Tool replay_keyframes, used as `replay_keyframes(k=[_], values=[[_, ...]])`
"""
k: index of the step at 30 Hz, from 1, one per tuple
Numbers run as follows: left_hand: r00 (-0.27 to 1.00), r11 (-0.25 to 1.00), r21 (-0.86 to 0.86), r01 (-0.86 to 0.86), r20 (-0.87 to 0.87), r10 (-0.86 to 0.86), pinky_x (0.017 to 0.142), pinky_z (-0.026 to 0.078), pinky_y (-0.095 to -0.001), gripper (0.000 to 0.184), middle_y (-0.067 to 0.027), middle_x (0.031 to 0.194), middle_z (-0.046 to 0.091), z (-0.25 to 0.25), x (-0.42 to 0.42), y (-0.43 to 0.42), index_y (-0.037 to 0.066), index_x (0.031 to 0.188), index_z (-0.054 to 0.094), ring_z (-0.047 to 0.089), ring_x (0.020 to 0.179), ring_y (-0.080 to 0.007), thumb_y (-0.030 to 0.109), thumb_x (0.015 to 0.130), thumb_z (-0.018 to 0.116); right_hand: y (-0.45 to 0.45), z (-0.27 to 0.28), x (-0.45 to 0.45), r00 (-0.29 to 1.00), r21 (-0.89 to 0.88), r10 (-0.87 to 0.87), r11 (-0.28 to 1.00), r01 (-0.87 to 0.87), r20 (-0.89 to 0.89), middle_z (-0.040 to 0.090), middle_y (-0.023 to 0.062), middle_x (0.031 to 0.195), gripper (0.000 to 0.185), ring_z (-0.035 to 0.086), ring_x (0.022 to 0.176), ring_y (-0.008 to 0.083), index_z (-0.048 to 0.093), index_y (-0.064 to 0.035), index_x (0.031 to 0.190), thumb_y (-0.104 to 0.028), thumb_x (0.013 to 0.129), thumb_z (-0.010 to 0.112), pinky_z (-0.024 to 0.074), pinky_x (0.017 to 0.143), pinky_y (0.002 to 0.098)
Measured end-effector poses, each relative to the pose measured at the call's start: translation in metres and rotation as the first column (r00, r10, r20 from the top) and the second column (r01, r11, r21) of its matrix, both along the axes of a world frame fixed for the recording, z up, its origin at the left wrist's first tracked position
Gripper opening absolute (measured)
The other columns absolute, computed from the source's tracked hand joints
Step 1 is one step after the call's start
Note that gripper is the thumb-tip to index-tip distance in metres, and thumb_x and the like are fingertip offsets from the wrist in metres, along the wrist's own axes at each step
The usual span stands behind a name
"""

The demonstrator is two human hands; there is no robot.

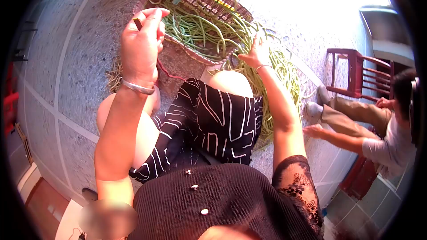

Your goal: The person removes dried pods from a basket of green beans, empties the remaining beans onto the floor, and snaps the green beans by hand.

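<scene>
Long green beans point(195, 29) are lying tangled in the woven basket point(222, 6), and more are trailing from its right end into a loose heap point(284, 69) on the floor. The right hand point(257, 53) is hovering over or resting on the strands there, thumb standing well apart from the fingers; glare is hiding whether a fingertip is catching any. With a hard tug, I'm thinking, the tangle could be dragging neighbours out or snapping them. The left hand point(147, 40) is hanging by the basket's left end, curled closely around a small dark piece point(138, 24) I can't make out; if it's sharp, a slip could be nicking a finger. Beyond, another person point(378, 138) is holding an arm out near the heap, so two reaches could be colliding.
</scene>
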State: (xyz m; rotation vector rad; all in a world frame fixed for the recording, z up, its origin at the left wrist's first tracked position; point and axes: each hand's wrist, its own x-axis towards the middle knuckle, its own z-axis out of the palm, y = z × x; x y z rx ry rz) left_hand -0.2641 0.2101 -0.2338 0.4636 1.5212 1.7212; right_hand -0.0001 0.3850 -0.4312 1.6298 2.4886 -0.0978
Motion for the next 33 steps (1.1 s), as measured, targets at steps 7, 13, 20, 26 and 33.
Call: replay_keyframes(k=[7, 13, 20, 26, 33], values=[[1.000, 1.000, 0.002, -0.010, -0.017, 0.010, 0.040, 0.024, -0.0152, 0.017, 0.0051, 0.062, 0.047, 0.000, 0.001, -0.003, 0.003, 0.094, 0.059, 0.034, 0.049, 0.0001, 0.015, 0.091, 0.048, 0.035, -0.019, 0.001, 0.881, -0.267, -0.459, 0.868, 0.418, -0.114, 0.059, 0.0204, 0.104, 0.091, 0.057, 0.098, 0.0318, 0.024, -0.0033, 0.136, -0.040, 0.065, 0.067, 0.0450, 0.084, 0.0407], [0.999, 0.999, 0.032, -0.036, 0.023, 0.036, 0.042, 0.026, -0.0149, 0.015, 0.0066, 0.061, 0.046, 0.005, -0.006, -0.009, 0.005, 0.087, 0.061, 0.036, 0.052, 0.0003, 0.015, 0.089, 0.050, 0.068, -0.020, 0.078, 0.800, 0.023, -0.464, 0.860, 0.510, -0.381, 0.063, 0.0144, 0.076, 0.033, 0.062, 0.064, 0.0243, 0.060, -0.0065, 0.096, -0.031, 0.077, 0.049, 0.0495, 0.063, 0.0394], [0.998, 0.997, 0.050, -0.053, 0.020, 0.052, 0.043, 0.026, -0.0151, 0.016, 0.0062, 0.062, 0.046, 0.009, -0.013, -0.014, 0.003, 0.090, 0.060, 0.035, 0.051, 0.0000, 0.015, 0.089, 0.049, 0.106, 0.013, 0.158, 0.737, 0.000, -0.605, 0.772, 0.635, -0.302, 0.058, 0.0255, 0.106, 0.078, 0.054, 0.103, 0.0339, 0.053, 0.0044, 0.109, -0.056, 0.062, 0.070, 0.0403, 0.091, 0.0393], [0.996, 0.996, 0.003, -0.090, 0.000, 0.090, 0.042, 0.024, -0.0146, 0.018, 0.0055, 0.061, 0.045, 0.015, -0.013, -0.020, 0.002, 0.093, 0.060, 0.033, 0.049, 0.0003, 0.016, 0.090, 0.049, 0.086, 0.035, 0.029, 0.933, 0.318, 0.073, 0.947, 0.045, -0.352, 0.052, 0.0208, 0.115, 0.060, 0.046, 0.112, 0.0303, 0.047, 0.0022, 0.117, -0.034, 0.075, 0.068, 0.0361, 0.095, 0.0391], [0.995, 0.990, -0.106, -0.098, -0.019, 0.097, 0.041, 0.025, -0.0150, 0.019, 0.0030, 0.063, 0.042, 0.018, -0.020, -0.025, -0.001, 0.097, 0.054, 0.034, 0.050, -0.0012, 0.014, 0.092, 0.044, 0.057, -0.057, -0.145, 0.843, -0.060, 0.300, 0.930, -0.363, -0.445, 0.040, 0.0213, 0.129, 0.078, 0.043, 0.116, 0.0356, 0.037, -0.0025, 0.130, -0.052, 0.075, 0.060, 0.0380, 0.095, 0.0413]])
